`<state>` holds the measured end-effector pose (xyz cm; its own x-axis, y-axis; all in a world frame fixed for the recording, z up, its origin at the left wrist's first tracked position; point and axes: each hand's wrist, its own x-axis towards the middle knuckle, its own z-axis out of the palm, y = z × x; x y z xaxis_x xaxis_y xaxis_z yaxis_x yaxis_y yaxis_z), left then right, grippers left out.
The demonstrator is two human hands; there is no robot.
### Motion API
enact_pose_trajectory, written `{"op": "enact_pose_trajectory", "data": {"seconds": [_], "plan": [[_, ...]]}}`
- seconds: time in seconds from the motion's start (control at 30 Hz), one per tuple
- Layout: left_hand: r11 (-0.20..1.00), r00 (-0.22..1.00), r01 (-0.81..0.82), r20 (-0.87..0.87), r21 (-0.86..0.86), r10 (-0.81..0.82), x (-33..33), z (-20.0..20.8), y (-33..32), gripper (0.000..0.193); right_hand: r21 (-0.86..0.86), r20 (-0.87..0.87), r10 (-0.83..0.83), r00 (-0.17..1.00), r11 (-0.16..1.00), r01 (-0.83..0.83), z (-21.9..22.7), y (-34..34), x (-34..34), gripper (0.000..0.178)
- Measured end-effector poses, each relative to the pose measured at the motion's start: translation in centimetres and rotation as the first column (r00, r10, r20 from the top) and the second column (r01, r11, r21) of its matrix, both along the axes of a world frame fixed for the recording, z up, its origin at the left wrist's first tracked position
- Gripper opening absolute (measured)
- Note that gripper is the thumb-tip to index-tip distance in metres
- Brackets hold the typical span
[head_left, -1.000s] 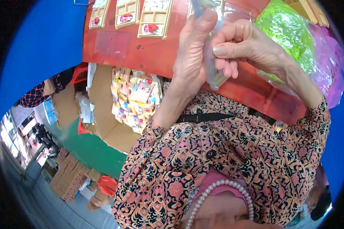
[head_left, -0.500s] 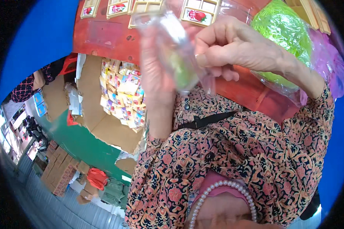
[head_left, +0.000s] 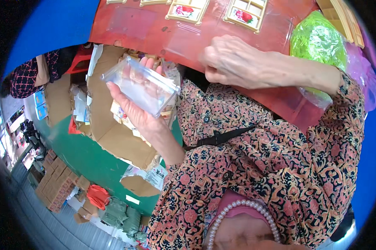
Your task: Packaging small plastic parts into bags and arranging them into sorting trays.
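Observation:
My left hand [head_left: 131, 106] is palm up and holds a clear plastic case [head_left: 144, 89]. The thumb lies along one side, and the fingers show through the plastic behind it. The case is tilted, above the open carton [head_left: 102, 104] of small colourful packs. Over the near edge of the red table [head_left: 140, 33], my right hand [head_left: 231, 62] is closed with its back up, apart from the case. Its curled fingers hide whatever is in them. Beyond it on the table lie cream divided trays [head_left: 243, 16] with strawberry-picture cards.
A shiny green plastic bag [head_left: 319, 41] sits at the table's right, beside a purple bag [head_left: 363, 79] and stacked cream trays [head_left: 350, 25]. A person in a checked sleeve [head_left: 23, 77] is at the far left. Brown boxes [head_left: 56, 183] stand at lower left.
My left hand has moved left and down with the case, from the table to over the carton. My right hand has come away from the case. The green patch seen in the case no longer shows.

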<state>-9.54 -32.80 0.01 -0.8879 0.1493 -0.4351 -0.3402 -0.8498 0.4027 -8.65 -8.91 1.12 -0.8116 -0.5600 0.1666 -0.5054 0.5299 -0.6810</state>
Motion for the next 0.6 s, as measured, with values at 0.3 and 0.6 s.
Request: {"op": "enact_pose_trajectory", "data": {"seconds": [0.3, 0.6], "plan": [[0.999, 1.000, 0.022, -0.022, 0.029, -0.021, 0.5, -1.5, 0.0, 0.057, 0.239, -0.166, 0.009, 0.986, 0.971, 0.031, -3.7, -2.5, -0.7, 0.013], [0.966, 0.982, -0.041, -0.189, -0.254, -0.008, 2.0, 0.1, 3.1, 0.055, -0.536, 0.705, 0.218, 0.675, 0.787, 0.306, 1.7, -5.9, 0.7, 0.013]]}}
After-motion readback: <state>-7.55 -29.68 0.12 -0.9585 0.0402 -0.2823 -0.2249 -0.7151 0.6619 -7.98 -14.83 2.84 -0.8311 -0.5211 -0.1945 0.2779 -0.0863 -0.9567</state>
